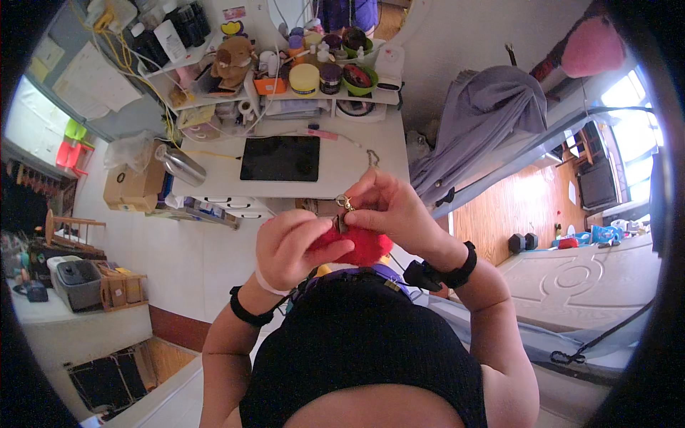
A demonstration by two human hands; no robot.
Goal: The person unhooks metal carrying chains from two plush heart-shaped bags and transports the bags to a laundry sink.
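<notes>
A fluffy red item (366, 246), perhaps a small plush purse or keychain, is held above my lap. My left hand (289, 249) grips its left side, with fingers and thumb around a small dark metal piece (340, 223) at its top. My right hand (393, 211) pinches a gold-coloured metal clasp with a ring (343, 201) just above that piece. A short metal chain (372, 158) shows beyond my right fingertips, over the desk's front area. Whether it joins the clasp is hidden by my hand.
On the white desk (342, 182) lies a black tablet (280, 159), with a silver bottle (182, 166) to its left. A shelf behind bears several jars, including a yellow one (304, 79). Grey cloth (476, 117) hangs at the right. A cardboard box (134, 184) stands left.
</notes>
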